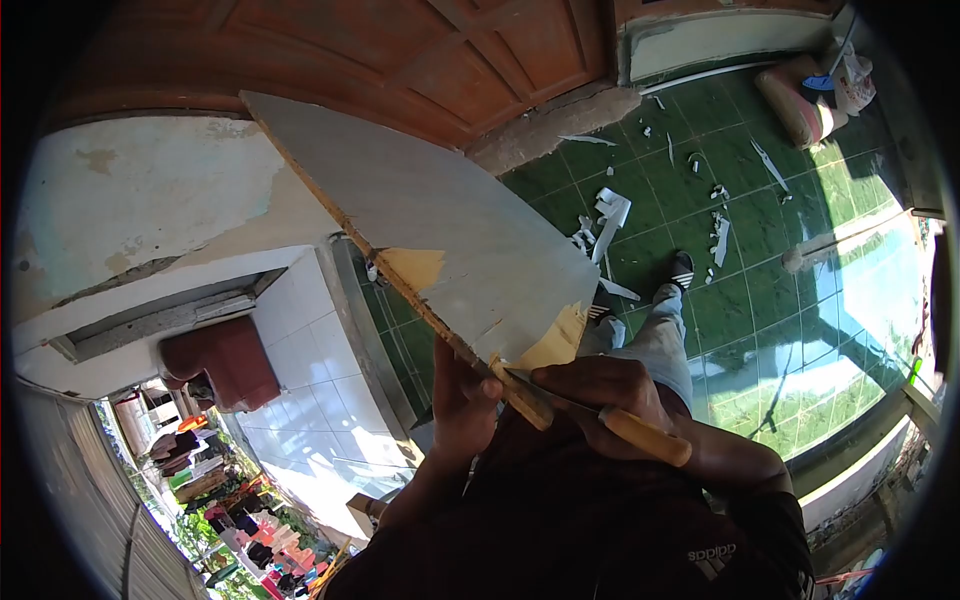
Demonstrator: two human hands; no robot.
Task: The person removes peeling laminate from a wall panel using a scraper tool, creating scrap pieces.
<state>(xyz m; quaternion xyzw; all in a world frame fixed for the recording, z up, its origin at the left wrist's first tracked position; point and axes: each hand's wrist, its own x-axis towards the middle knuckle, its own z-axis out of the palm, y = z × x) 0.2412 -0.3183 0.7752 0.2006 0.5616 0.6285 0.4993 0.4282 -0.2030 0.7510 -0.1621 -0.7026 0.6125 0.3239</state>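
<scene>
A large grey-faced wooden board (430, 190) slants across the middle, its long rough edge running down toward my chest. Bare yellowish wood shows in patches where the grey surface layer is gone. My left hand (465, 405) is closed around the board's edge near its lower end, thumb against the rim. In my right hand (600, 385) is a knife with a pale wooden handle (645, 437). The fingers wrap over the blade part, and the handle sticks out past the palm. The blade tip lies at the board's edge, close to my left thumb; whether it cuts in cannot be seen.
Torn white strips (612, 212) lie scattered over the green tiled floor (745, 290) by my feet. Behind the board stands a brown panelled door (400, 50). A cushion-like bundle (790, 105) sits in the far right corner. White-tiled ledge (310, 370) at left.
</scene>
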